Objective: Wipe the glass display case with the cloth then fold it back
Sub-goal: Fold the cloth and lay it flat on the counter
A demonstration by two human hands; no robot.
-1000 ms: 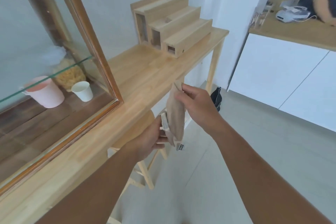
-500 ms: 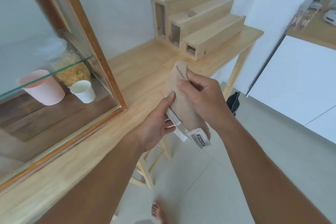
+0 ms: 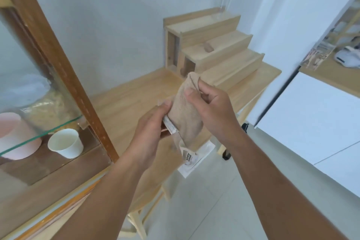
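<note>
- 2 hands on the cloth: right hand pinching its upper fold, left hand gripping the lower-left edge.
- Beige, folded narrow, label dangling.

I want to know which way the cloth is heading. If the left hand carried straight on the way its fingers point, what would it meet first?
The left hand points up and right, straight into the cloth it already pinches. Beyond that sits the right hand, then probably the stepped wooden stand, though depth is unclear.

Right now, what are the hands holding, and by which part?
Both hold the folded beige cloth. The right hand pinches its upper end, thumb across the front; the left hand grips its lower left edge. The tag end hangs free.
</note>
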